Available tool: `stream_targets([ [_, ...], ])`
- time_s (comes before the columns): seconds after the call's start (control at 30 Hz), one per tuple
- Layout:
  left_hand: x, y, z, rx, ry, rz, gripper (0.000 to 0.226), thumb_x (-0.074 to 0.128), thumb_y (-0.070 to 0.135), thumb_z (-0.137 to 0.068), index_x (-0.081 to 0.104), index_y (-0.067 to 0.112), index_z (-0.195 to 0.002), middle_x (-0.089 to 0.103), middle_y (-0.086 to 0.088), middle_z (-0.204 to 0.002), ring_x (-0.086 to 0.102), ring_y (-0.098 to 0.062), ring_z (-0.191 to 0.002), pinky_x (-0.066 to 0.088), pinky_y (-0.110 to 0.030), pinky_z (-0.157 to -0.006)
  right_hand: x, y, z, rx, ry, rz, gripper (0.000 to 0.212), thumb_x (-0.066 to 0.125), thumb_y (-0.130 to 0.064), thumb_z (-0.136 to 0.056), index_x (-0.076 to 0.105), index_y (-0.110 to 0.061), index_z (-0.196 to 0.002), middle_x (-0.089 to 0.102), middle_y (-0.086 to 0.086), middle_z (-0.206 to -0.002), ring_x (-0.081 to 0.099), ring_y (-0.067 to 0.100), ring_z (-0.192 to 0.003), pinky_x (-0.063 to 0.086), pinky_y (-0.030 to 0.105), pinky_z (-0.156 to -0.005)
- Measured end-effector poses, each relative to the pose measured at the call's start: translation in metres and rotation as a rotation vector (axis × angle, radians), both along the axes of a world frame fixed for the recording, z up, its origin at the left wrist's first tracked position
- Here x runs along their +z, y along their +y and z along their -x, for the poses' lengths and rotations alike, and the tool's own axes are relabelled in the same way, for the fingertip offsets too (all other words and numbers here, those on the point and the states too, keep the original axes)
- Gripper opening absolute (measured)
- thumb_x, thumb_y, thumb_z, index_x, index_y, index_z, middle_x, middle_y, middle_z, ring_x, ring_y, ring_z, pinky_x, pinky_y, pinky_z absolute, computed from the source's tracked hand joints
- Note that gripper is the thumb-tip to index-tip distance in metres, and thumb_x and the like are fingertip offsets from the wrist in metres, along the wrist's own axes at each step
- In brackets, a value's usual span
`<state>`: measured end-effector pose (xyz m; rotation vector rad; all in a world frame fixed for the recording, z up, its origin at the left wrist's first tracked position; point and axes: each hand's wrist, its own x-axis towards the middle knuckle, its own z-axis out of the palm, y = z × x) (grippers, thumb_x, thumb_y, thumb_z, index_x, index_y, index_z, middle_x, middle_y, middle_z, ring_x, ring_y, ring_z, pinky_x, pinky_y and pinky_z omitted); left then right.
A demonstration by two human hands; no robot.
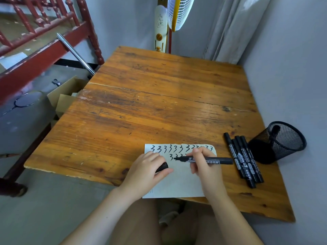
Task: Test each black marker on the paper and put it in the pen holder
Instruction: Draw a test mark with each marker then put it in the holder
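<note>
The right hand (203, 165) grips the black marker (205, 159), tip on the paper (177, 183). The left hand (150, 167) holds its cap (162, 167). Press lightly, then cap it for the pen holder (277, 142).

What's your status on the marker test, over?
Right hand writing with uncapped marker on paper; left hand holds cap. Four markers waiting beside mesh pen holder. Nothing in the way.

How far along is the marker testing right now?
The paper carries a full row of 3s and a second row begun. The right hand writes with a marker while the left hand holds its cap. Four markers wait beside the pen holder.
</note>
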<state>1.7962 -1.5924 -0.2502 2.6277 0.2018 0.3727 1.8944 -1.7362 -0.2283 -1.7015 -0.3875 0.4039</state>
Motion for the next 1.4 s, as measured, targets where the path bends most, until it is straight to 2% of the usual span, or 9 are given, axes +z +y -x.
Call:
stream_targets([
  [0.23, 0.017, -0.016, -0.007, -0.056, -0.101, 0.061, 0.045, 0.040, 0.057, -0.085, 0.054, 0.015, -0.073, 0.050, 0.008, -0.068, 0.034, -0.002, -0.067, 0.027, -0.014, -0.056, 0.021, -0.006, 0.002, 0.041, 0.139, -0.100, 0.035, 0.047, -0.008, -0.093, 0.054, -0.005, -0.058, 0.042, -0.011, -0.040, 0.033, 0.002, -0.036, 0.027, 0.012, -0.040],
  [0.4, 0.031, -0.024, -0.011, -0.094, -0.075, 0.054, 0.030, 0.049, 0.044, -0.084, 0.048, 0.019, -0.066, 0.046, 0.007, -0.062, 0.036, -0.007, -0.058, 0.025, -0.018, -0.050, 0.023, -0.008, 0.006, 0.142, 0.164, -0.109, 0.032, 0.044, -0.014, -0.092, 0.050, -0.002, -0.063, 0.036, -0.010, -0.037, 0.030, 0.003, -0.033, 0.025, 0.016, -0.040],
  [0.5, 0.047, -0.033, -0.012, -0.109, 0.056, 0.422, 0.034, 0.046, 0.039, -0.091, 0.037, 0.033, -0.060, 0.038, 0.010, -0.054, 0.035, -0.006, -0.052, 0.025, -0.024, -0.048, 0.028, -0.004, 0.005, 0.137, 0.232, -0.175, 0.033, 0.041, -0.012, -0.090, 0.047, -0.006, -0.058, 0.035, -0.007, -0.035, 0.028, 0.005, -0.032, 0.023, 0.021, -0.042],
  [0.63, 0.066, -0.036, -0.013, -0.166, 0.257, 0.967, 0.036, 0.037, 0.043, -0.087, 0.042, 0.022, -0.059, 0.034, 0.014, -0.046, 0.033, -0.003, -0.043, 0.027, -0.012, -0.045, 0.037, -0.002, 0.003, 0.219, 0.195, -0.214, 0.028, 0.040, -0.014, -0.081, 0.043, -0.005, -0.055, 0.038, -0.005, -0.036, 0.029, 0.005, -0.032, 0.024, 0.018, -0.041],
  [0.9, 0.048, -0.031, -0.021, -0.097, 0.020, 0.129, 0.027, 0.045, 0.041, -0.090, 0.040, 0.022, -0.071, 0.044, 0.010, -0.057, 0.041, -0.009, -0.050, 0.025, -0.020, -0.043, 0.037, -0.011, -0.002, 0.136, 0.179, -0.090, 0.028, 0.043, -0.022, -0.095, 0.061, -0.010, -0.077, 0.038, -0.008, -0.042, 0.033, 0.005, -0.039, 0.025, 0.020, -0.043],
  [0.97, 0.045, -0.024, -0.020, -0.094, 0.005, 0.132, 0.032, 0.042, 0.051, -0.084, 0.038, 0.022, -0.070, 0.042, 0.011, -0.054, 0.041, -0.008, -0.049, 0.024, -0.018, -0.043, 0.041, -0.027, -0.007, 0.034, 0.155, -0.115, 0.022, 0.042, -0.023, -0.096, 0.061, -0.013, -0.089, 0.041, -0.008, -0.045, 0.035, 0.006, -0.043, 0.027, 0.018, -0.042],
  [1.13, 0.017, -0.029, -0.011, -0.073, 0.062, 0.404, 0.016, 0.055, 0.047, -0.084, 0.045, 0.036, -0.077, 0.044, 0.011, -0.056, 0.043, -0.008, -0.053, 0.030, -0.021, -0.049, 0.062, -0.081, -0.038, -0.347, -0.085, -0.130, 0.021, 0.047, -0.023, -0.095, 0.060, -0.029, -0.079, 0.047, -0.010, -0.049, 0.038, 0.005, -0.046, 0.032, 0.020, -0.043],
  [1.3, -0.002, -0.043, -0.010, -0.061, 0.042, 0.099, 0.035, 0.043, 0.057, -0.085, 0.053, 0.029, -0.067, 0.040, 0.026, -0.057, 0.039, 0.011, -0.048, 0.022, -0.005, -0.047, 0.085, -0.131, -0.067, -0.805, -0.621, -0.026, 0.008, 0.049, -0.035, -0.090, 0.052, -0.037, -0.083, 0.054, -0.008, -0.079, 0.054, 0.015, -0.074, 0.044, 0.030, -0.069],
  [1.4, -0.003, -0.045, -0.014, -0.041, 0.037, 0.073, 0.042, 0.039, 0.055, -0.087, 0.056, 0.025, -0.064, 0.039, 0.025, -0.054, 0.035, 0.013, -0.044, 0.020, -0.006, -0.046, 0.076, -0.138, -0.079, -0.790, -0.672, 0.239, 0.012, 0.048, -0.028, -0.092, 0.056, -0.020, -0.096, 0.056, 0.000, -0.084, 0.056, 0.023, -0.077, 0.043, 0.032, -0.068],
])
